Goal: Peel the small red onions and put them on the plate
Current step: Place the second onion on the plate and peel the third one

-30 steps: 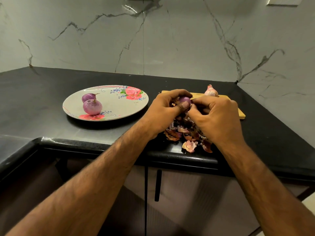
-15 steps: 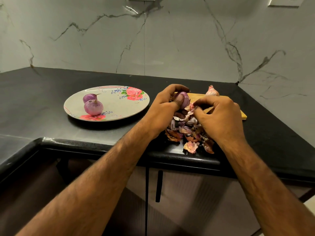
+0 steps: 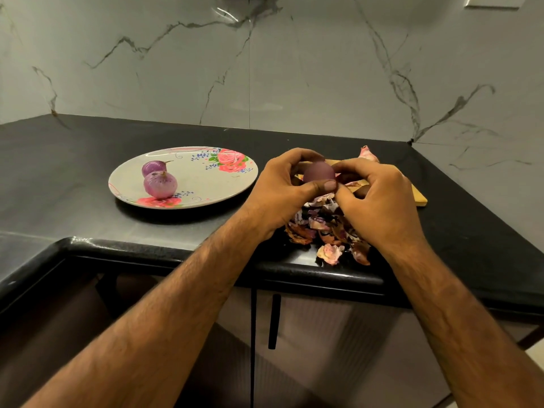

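likely home kitchen: marble backsplash [image 3: 294, 69], countertop [image 3: 73, 160]

One small red onion [image 3: 319, 172], smooth and dull purple, is held above the desk [image 3: 88, 160], just right of the plate. The left hand [image 3: 282, 187] grips it with the thumb across its front, and the right hand [image 3: 376, 195] curls its fingertips against its right side.

The plate [image 3: 206, 198] is round, pale and printed with pink roses. It lies flat on the desk. Two peeled onions sit touching on its left part: the nearer onion [image 3: 160, 184] glossy pink-purple, and the farther onion [image 3: 153, 167] darker, with a thin stem pointing right. Behind the right hand a pale pink onion [image 3: 368, 154] with a pointed tip is partly hidden.
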